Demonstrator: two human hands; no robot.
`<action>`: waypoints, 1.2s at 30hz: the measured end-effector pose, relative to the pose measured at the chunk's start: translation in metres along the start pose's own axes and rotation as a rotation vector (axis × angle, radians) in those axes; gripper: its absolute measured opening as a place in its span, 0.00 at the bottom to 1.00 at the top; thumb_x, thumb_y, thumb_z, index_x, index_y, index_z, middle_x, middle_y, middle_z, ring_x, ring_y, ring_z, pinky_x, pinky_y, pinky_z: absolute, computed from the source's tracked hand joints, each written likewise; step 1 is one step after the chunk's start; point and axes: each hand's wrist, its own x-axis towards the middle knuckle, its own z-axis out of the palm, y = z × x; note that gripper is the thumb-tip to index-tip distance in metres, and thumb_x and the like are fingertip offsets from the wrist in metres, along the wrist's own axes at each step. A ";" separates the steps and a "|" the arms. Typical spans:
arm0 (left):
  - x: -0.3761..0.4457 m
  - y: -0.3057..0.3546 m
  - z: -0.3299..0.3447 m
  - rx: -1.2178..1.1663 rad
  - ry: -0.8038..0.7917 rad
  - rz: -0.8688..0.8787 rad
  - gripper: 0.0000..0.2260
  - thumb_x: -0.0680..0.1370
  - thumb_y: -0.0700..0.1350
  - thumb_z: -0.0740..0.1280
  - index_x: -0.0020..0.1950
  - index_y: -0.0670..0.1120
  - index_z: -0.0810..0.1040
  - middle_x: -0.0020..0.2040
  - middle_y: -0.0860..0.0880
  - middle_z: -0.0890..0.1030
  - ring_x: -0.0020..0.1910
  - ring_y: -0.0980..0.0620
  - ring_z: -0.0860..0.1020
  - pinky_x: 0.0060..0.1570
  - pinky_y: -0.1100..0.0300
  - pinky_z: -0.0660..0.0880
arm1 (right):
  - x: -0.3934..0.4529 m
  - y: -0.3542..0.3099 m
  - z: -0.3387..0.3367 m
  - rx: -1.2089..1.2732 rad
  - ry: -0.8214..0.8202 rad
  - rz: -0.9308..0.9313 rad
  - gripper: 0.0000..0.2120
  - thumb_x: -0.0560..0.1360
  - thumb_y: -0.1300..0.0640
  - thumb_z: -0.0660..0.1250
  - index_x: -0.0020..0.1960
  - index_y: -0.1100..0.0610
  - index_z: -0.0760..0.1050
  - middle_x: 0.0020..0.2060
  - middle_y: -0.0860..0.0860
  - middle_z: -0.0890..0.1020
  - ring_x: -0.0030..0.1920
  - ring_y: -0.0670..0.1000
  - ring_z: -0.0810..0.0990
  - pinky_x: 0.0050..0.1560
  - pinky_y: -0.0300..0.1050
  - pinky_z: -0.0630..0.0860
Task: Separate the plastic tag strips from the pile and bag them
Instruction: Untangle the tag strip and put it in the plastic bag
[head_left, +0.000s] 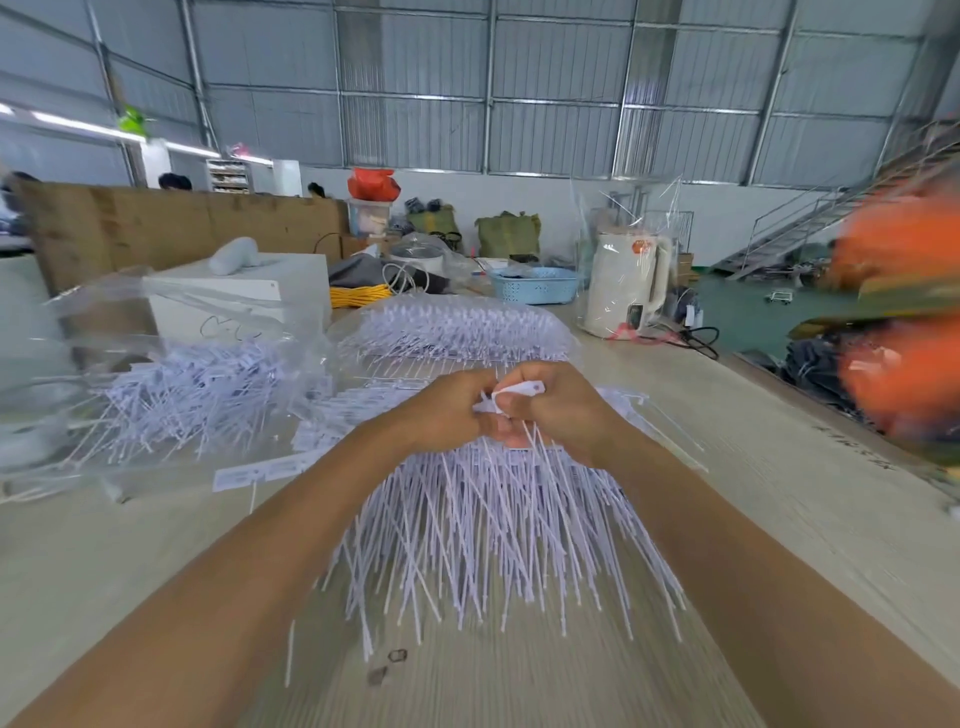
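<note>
Both forearms reach toward twelve o'clock; left hand (447, 410) and right hand (558, 410) meet, fingers curled, pinching white tag strips (498, 525) fanning toward six o'clock.

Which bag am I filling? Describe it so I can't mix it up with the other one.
Start at the white box far left on the table. In front of it lies a clear plastic bag, mouth gaping, holding loose, jumbled tag strips. The other bag, beyond the hands, holds neatly aligned rows instead.
</note>
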 end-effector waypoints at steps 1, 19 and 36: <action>0.000 0.000 0.000 -0.023 -0.004 -0.021 0.14 0.74 0.47 0.71 0.54 0.49 0.69 0.43 0.56 0.73 0.45 0.54 0.72 0.38 0.65 0.67 | 0.001 0.001 0.001 -0.017 0.016 -0.013 0.08 0.75 0.70 0.64 0.40 0.60 0.75 0.31 0.57 0.77 0.28 0.49 0.76 0.32 0.42 0.76; 0.000 0.000 -0.007 -0.341 0.101 -0.260 0.26 0.78 0.44 0.66 0.19 0.47 0.71 0.17 0.55 0.68 0.16 0.60 0.63 0.19 0.70 0.59 | 0.007 -0.002 -0.004 -0.220 0.158 -0.051 0.05 0.73 0.69 0.66 0.41 0.62 0.74 0.27 0.54 0.74 0.27 0.49 0.72 0.31 0.42 0.69; -0.012 0.004 -0.023 -0.417 -0.070 -0.234 0.21 0.79 0.43 0.64 0.25 0.48 0.71 0.20 0.54 0.67 0.20 0.56 0.61 0.24 0.65 0.57 | 0.011 0.016 -0.051 -0.290 0.422 0.027 0.05 0.75 0.66 0.64 0.49 0.66 0.75 0.33 0.56 0.77 0.31 0.50 0.74 0.28 0.35 0.69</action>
